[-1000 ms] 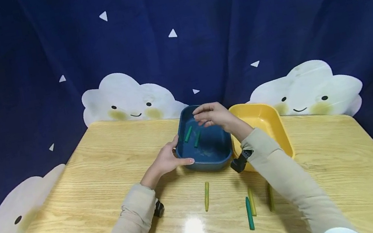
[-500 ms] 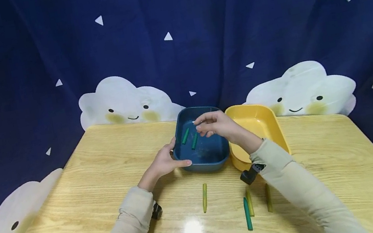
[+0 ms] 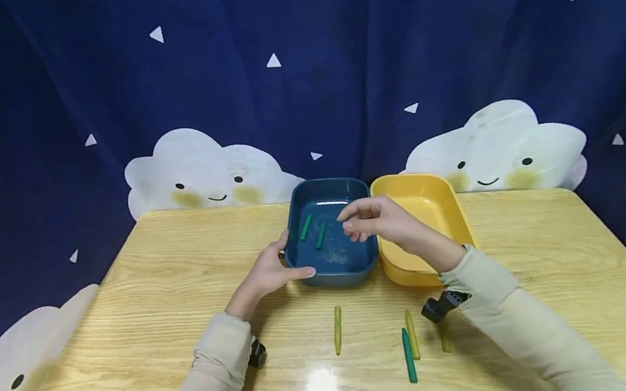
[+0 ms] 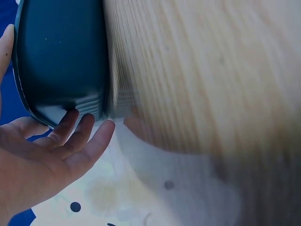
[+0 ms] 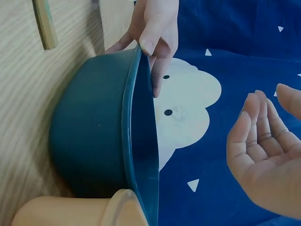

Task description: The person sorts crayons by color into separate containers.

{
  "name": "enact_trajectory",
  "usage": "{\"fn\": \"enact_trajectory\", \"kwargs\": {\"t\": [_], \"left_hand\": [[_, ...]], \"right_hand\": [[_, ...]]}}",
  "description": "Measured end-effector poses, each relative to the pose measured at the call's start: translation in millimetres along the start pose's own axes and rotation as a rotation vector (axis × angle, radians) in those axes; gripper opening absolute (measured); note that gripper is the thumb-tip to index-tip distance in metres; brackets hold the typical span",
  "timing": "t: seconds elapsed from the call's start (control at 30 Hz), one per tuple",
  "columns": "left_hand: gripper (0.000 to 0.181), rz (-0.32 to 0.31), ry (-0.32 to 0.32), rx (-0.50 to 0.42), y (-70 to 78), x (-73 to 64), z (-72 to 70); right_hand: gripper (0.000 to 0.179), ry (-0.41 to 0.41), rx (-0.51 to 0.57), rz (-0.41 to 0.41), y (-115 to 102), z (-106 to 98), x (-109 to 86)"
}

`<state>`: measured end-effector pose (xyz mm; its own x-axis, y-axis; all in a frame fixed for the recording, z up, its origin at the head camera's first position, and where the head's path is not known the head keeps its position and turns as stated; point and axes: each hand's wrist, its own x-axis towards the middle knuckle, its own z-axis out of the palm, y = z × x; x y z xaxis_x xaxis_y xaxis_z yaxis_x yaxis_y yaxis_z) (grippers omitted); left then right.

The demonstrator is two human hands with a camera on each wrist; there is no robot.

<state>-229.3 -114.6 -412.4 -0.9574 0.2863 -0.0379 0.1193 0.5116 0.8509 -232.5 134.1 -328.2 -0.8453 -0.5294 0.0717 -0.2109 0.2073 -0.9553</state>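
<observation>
My left hand (image 3: 266,270) grips the near left corner of a dark blue plastic box (image 3: 337,280), thumb along the near rim and fingers against the outer side wall. Inside the box lie two green crayons (image 3: 305,227). Above the box's right part hovers my right hand (image 3: 392,229), its fingers loosely bent; the right wrist view shows nothing in its palm. A yellow box (image 3: 454,212) stands close on the right, partly covered by the right forearm. On the table in front are a green crayon (image 3: 408,355) and several yellow crayons (image 3: 338,330), one partly behind the wrist camera.
The pale wooden table (image 3: 149,301) ends at the back against a dark blue curtain (image 3: 243,82) printed with clouds and triangles. A black camera (image 3: 434,309) is strapped under the right wrist, another on the left.
My right hand has drawn back a little to the right and lower over the blue box, uncovering more of its inside. The left hand keeps its place on the corner. The head view has shifted slightly.
</observation>
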Motion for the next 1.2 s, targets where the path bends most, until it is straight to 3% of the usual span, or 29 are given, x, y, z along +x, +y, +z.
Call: {"fn": "enact_trajectory", "kwargs": {"t": [0.17,0.4,0.9,1.2], "left_hand": [[0.105,-0.013,0.006,-0.016,-2.6,1.9,-1.3],[0.098,0.064,-0.003,-0.059,-5.3,4.2,-1.7],[0.1,0.036,-0.01,-0.034,-2.6,2.8,1.6],[0.101,0.019,-0.005,-0.042,-1.5,2.9,2.3]], "right_hand": [[0.023,-0.014,0.021,0.004,-1.9,-1.9,-14.4],[0.024,-0.003,0.006,0.026,-0.3,-5.8,-31.1],[0.026,-0.061,-0.067,0.02,4.7,-17.4,-59.1],[0.029,-0.105,-0.079,-0.033,12.0,-24.7,-69.6]]}}
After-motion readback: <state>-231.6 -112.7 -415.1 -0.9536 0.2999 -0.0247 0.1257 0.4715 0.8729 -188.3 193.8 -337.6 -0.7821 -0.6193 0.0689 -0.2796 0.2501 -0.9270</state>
